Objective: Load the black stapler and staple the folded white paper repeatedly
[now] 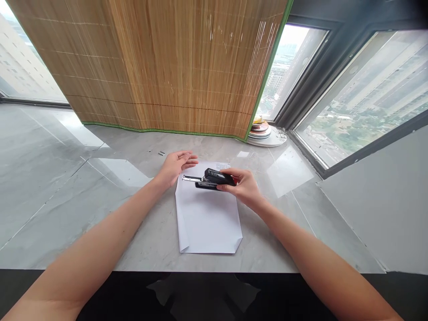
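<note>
My right hand grips a black stapler over the upper part of a white sheet of paper. The stapler's metal magazine sticks out to the left, between the black top and the base. At the paper's upper left edge, my left hand has its fingers stretched out, with nothing visible in them. The paper's lower corners are folded or curled, and small print shows near its top right. A small strip of staples lies on the counter beyond my left hand.
The grey marble-look counter ends at a front edge close to me. A bamboo blind with green trim hangs at the back, its lower edge at the counter. Stacked plates stand at the back right, beside the windows.
</note>
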{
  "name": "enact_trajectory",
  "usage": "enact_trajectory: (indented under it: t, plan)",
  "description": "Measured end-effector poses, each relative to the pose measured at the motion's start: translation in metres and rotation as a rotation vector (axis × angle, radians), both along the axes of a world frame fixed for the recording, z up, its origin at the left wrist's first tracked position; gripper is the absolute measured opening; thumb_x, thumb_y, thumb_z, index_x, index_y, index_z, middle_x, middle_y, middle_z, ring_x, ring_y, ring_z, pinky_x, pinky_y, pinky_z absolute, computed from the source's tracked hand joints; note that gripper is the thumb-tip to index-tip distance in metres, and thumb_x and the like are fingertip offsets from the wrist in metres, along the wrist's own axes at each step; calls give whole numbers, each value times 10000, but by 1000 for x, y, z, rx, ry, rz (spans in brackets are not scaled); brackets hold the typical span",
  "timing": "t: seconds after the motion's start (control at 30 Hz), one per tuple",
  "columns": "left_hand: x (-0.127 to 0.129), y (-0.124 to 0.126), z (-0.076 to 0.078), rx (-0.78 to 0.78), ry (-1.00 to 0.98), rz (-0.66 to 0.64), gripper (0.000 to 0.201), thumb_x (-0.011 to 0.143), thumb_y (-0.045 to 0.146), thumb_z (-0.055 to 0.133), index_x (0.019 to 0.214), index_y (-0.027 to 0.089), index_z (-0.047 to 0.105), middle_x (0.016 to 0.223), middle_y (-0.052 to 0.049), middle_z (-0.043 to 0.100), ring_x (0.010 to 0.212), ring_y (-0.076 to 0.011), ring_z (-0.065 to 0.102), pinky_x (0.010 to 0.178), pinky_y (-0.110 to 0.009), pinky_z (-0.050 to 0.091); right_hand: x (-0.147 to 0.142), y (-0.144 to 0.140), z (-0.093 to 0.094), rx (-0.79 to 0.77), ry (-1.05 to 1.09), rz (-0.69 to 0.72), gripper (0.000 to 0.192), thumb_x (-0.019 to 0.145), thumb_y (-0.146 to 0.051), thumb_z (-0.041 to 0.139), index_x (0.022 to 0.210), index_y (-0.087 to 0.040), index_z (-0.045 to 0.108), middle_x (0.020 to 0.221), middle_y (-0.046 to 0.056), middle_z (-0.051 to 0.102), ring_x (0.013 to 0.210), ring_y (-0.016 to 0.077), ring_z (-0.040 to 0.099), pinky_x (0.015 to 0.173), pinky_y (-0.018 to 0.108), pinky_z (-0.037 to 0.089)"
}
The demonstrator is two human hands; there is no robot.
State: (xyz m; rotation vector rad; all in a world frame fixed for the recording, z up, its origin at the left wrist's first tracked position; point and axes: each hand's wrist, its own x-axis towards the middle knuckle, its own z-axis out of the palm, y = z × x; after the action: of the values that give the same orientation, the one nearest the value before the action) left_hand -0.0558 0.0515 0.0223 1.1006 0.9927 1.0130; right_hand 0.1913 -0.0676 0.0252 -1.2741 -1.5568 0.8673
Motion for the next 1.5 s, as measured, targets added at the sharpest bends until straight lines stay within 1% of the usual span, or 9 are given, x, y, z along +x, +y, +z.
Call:
enact_trajectory:
  t: [0.2, 0.33, 0.53, 0.77, 1.03, 1.2, 1.3, 1.4, 1.5]
  plan:
    - [1, -9, -1, 337, 89, -172, 513, 1005, 543, 751, 1313, 133, 745, 1201, -165, 814, 940, -245, 813, 873, -412, 679, -6, 2, -7, 4, -171, 136, 281, 786, -255, 898, 1061, -240, 842, 1053, 42, 838, 980, 253, 755, 904, 400, 589]
    - [-1, -16, 0, 741, 339, -201, 633, 1030, 566, 716, 1546, 211, 621, 1202, -113, 837, 1145, -285, 801, 1071, -470, 622, -5, 0, 2, 268, -203, 69, 269, 958, -412, 815, 1190, -275, 817, 1232, 83, 801, 1192, 296, 701, 1099, 502, 530]
    - [1, -22, 2, 1343, 611, -178, 446, 1139, 389, 575, 1547, 224, 508, 1339, -121, 799, 1317, -258, 742, 1096, -426, 610, -10, -5, 8, 427, -248, 186, 401, 1096, -361, 622, 1494, -350, 671, 1531, 71, 668, 1428, 296, 596, 1204, 529, 481]
    - [4, -21, 4, 1572, 678, -139, 346, 1110, 264, 627, 1450, 224, 573, 1263, -103, 818, 1191, -229, 792, 1026, -373, 642, -9, -2, 10, 413, -259, 201, 392, 1114, -348, 598, 1500, -359, 667, 1430, 45, 745, 1341, 279, 639, 1156, 509, 500]
    - [-3, -19, 9, 1453, 656, -199, 513, 1101, 494, 615, 1529, 225, 533, 1434, -152, 744, 1350, -283, 711, 1144, -447, 567, -10, -3, 12, 412, -266, 130, 360, 1105, -357, 608, 1447, -339, 719, 1423, 55, 749, 1335, 274, 673, 1160, 503, 526]
    - [-44, 19, 7, 1015, 867, 253, 395, 1128, 293, 385, 1418, 205, 638, 1356, -146, 760, 1282, -310, 718, 1098, -485, 565, 21, 14, 11, 325, -137, -99, 285, 1065, -372, 633, 1277, -292, 807, 1307, 65, 796, 1237, 268, 720, 989, 434, 595]
    - [-75, 43, -1, 682, 1226, 306, 417, 985, 148, 494, 1312, 184, 750, 1358, -206, 730, 1278, -411, 671, 1073, -569, 550, 41, 27, 5, 278, -189, -234, 242, 1027, -311, 617, 1114, -269, 838, 1127, 66, 828, 1098, 270, 739, 890, 426, 588]
    - [-89, 51, -8, 529, 1438, 203, 591, 882, 96, 555, 1446, 152, 720, 1527, -236, 631, 1312, -454, 630, 1081, -584, 531, 46, 34, -7, 300, -348, -155, 296, 1014, -221, 552, 1030, -274, 842, 1127, 65, 817, 1082, 274, 705, 981, 477, 562]
    - [-87, 47, -6, 479, 1508, 111, 667, 851, 71, 540, 1491, 161, 707, 1518, -200, 660, 1290, -436, 653, 1019, -530, 559, 37, 37, -16, 281, -491, 38, 449, 1035, -145, 450, 1204, -307, 833, 1367, 55, 762, 1239, 285, 639, 1121, 535, 505]
